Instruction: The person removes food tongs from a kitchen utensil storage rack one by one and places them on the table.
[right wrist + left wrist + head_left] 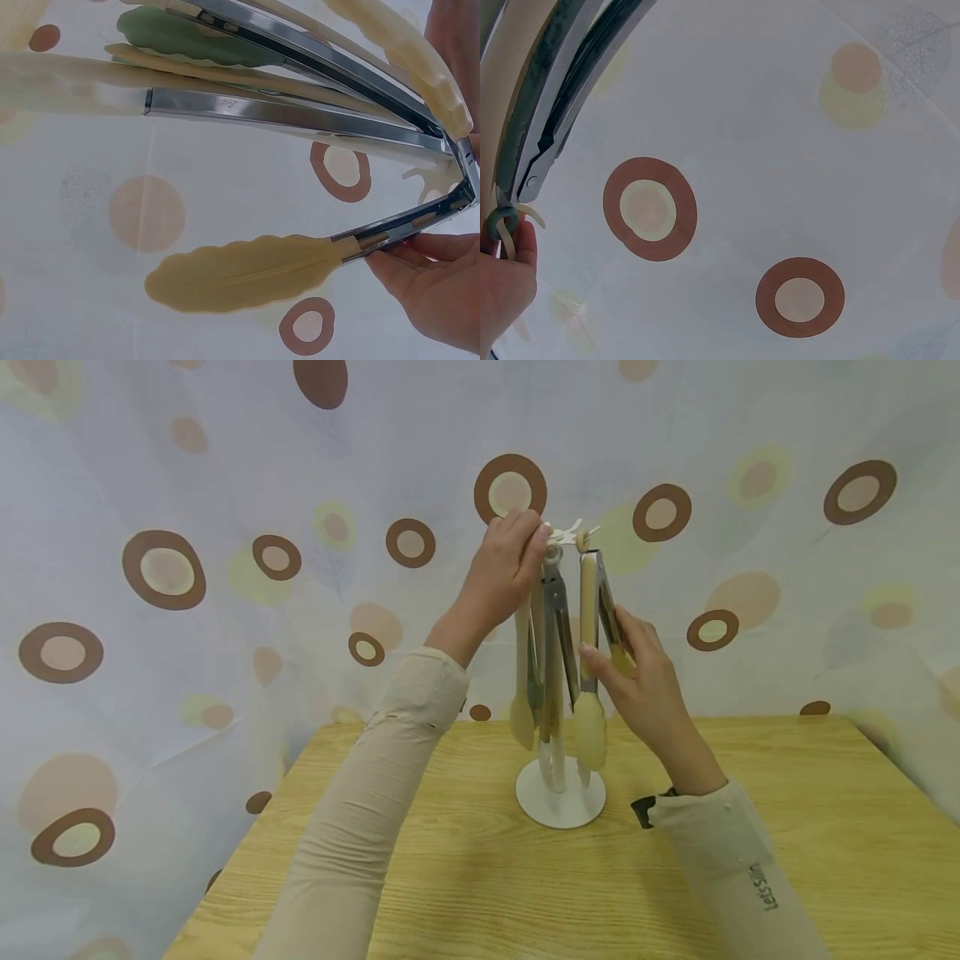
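A white utensil stand (561,814) stands upright on the table with several kitchen tools hanging from its top hooks. At that top, my left hand (504,564) grips the stand with curled fingers, beside the ring of green-tipped tongs (517,142). My right hand (651,685) pinches yellow-tipped tongs (591,735) between thumb and fingers; their pull ring is at a right-hand hook and their arms are spread apart. In the right wrist view, the thumb and fingers of the right hand (442,289) hold one metal arm above the yellow head (240,274).
Pale-tipped tongs (300,112) and a pale spatula-like tool (522,722) hang close to the held tongs. The wooden table (465,893) reaches back to a patterned curtain (247,460) just behind the stand.
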Demonstrator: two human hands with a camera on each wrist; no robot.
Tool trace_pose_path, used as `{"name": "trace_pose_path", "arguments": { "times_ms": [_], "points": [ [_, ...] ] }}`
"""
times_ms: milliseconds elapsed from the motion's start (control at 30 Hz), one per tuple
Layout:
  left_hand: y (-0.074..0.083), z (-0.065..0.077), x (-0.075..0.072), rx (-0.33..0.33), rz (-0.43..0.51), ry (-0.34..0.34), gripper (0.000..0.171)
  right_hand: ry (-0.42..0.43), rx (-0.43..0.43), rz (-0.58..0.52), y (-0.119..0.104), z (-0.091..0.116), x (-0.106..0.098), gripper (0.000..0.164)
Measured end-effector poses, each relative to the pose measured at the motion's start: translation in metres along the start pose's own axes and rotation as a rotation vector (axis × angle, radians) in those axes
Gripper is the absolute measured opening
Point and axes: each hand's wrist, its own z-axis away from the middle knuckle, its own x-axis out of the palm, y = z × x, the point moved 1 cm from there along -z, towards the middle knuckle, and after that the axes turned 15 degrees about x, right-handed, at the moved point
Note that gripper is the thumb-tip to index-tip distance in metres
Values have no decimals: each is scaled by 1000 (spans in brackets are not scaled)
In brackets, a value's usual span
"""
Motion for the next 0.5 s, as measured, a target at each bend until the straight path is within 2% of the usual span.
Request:
{"name": "trace_pose_path", "arguments": {
  "times_ms": [500],
  "points": [
    [-2, 0, 2, 11, 1, 14, 24, 15, -8, -12, -2, 1, -6, 72]
  ]
}}
